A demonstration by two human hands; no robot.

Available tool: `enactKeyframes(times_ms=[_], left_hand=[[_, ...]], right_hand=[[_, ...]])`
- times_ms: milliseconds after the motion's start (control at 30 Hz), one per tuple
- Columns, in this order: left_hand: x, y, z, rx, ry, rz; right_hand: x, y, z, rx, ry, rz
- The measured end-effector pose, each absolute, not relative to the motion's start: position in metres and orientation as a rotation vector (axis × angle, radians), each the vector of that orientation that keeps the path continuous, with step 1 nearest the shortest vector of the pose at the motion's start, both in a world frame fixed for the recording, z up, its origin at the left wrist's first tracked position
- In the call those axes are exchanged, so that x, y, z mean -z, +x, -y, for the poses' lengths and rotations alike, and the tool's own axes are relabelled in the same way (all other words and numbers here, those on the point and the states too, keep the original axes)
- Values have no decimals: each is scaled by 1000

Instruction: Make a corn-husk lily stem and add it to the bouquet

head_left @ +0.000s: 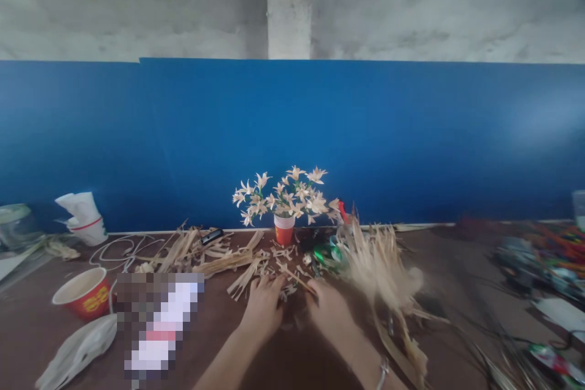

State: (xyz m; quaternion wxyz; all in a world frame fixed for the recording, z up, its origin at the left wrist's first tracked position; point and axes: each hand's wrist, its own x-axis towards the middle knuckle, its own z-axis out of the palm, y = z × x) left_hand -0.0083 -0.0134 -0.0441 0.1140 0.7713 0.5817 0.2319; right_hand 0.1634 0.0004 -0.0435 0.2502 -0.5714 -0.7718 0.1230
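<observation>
My left hand [264, 304] rests palm down on the brown table, its fingers spread over small pale scraps [289, 292] of dried husk. Beside it, my right hand [329, 304] pinches one end of a thin tan strip [298, 279] that slants away to the left. Just beyond both hands stands a red and white paper cup [284, 233]. It holds a bunch of cream flowers [297, 198] with pointed petals. My fingertips are slightly blurred.
A large bundle of dried husk [377, 256] lies right of my right hand. More husk strips [183, 250] spread left. A red paper bowl [89, 292], a plastic bag [82, 347] and a white cup [86, 225] are farther left. A blue partition [292, 116] rises behind.
</observation>
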Motion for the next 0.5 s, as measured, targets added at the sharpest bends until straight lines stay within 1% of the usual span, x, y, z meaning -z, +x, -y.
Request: enactKeyframes(times_ms=[200,367,500], left_hand=[[48,-7,5,-923,2219,-1726],[48,-12,-4,-1191,1954,-1659],[43,-7,0,-1201,1798,-1540]], right_hand=[[44,163,-1,-352,-1561,2092],[45,164,-3,-445,-1521,2042],[40,160,1,-605,-1378,1930]])
